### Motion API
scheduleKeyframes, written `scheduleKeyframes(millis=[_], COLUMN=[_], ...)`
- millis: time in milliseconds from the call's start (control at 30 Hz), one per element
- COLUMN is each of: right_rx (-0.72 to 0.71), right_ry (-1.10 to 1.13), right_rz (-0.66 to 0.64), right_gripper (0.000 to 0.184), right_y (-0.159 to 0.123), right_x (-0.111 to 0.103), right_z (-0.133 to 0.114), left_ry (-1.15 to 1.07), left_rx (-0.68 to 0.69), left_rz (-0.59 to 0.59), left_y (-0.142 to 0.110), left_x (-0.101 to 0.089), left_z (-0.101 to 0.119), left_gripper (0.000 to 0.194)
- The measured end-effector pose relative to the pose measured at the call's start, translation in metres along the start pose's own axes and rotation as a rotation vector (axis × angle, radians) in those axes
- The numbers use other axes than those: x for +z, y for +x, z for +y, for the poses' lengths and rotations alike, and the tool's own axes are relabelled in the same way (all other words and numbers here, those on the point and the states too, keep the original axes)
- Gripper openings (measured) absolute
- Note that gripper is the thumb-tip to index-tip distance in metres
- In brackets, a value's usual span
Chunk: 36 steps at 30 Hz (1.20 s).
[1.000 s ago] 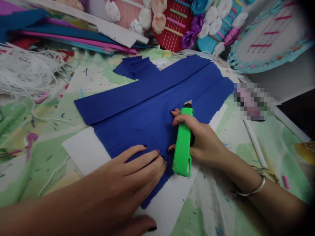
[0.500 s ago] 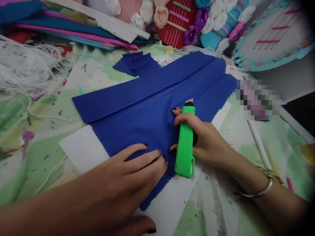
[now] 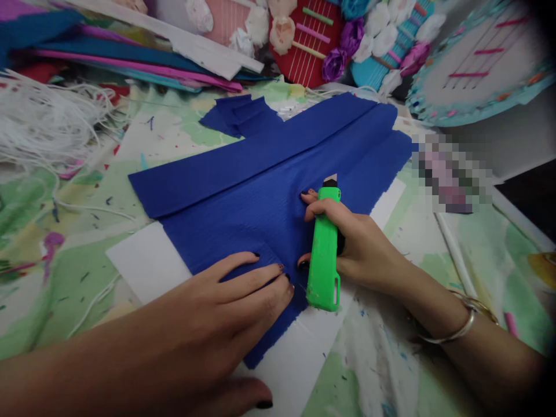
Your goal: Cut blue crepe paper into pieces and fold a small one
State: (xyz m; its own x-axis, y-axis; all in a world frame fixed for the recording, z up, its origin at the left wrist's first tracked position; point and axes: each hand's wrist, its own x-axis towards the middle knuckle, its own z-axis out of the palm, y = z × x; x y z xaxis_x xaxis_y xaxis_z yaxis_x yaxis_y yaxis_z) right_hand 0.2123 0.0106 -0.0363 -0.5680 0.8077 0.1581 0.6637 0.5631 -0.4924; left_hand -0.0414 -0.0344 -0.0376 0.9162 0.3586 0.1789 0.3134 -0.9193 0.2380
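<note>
A long sheet of dark blue crepe paper (image 3: pixel 260 191) lies across a white board (image 3: pixel 143 260) on the table. My left hand (image 3: pixel 234 307) rests flat on the near end of the paper, fingers stretched out and pressing it down. My right hand (image 3: pixel 351 249) is wrapped round a bright green utility knife (image 3: pixel 324 249). The knife's short blade points away from me and sits on the blue paper. A bangle hangs on my right wrist.
A tangle of white string (image 3: pixel 47 121) lies at the left. Stacked coloured paper sheets (image 3: pixel 130 58) and guitar-shaped decorations with paper flowers (image 3: pixel 313 40) fill the back. A small folded blue piece (image 3: pixel 238 116) sits behind the sheet. A white rod (image 3: pixel 452 249) lies at the right.
Almost nothing has moved; both hands keep their places on the paper, and only the view has shifted slightly.
</note>
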Motion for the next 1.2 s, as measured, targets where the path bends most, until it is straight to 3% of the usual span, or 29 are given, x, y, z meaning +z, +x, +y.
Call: scheduleKeyframes(millis=[400,567,900,1200], right_rx=[0.025,0.106,0.153,0.13], right_ry=[0.034,0.114,-0.036,-0.055], right_rz=[0.007,0.114,0.109,0.091], right_gripper=[0.05,0.049,0.053,0.049], right_y=[-0.001,-0.001,-0.002,0.002], right_x=[-0.002,-0.003,0.009,0.006], right_z=[-0.003,-0.007,-0.008,-0.004], left_ry=[0.016,0.082,0.117,0.084], left_rx=[0.018,0.032,0.003,-0.014], left_rz=[0.022,0.064,0.166,0.099], left_y=[-0.001,-0.003,-0.007,-0.007], left_x=[0.002,0.004,0.009,0.005], left_z=[0.0,0.0,0.005,0.002], left_gripper=[0.059,0.06,0.06,0.06])
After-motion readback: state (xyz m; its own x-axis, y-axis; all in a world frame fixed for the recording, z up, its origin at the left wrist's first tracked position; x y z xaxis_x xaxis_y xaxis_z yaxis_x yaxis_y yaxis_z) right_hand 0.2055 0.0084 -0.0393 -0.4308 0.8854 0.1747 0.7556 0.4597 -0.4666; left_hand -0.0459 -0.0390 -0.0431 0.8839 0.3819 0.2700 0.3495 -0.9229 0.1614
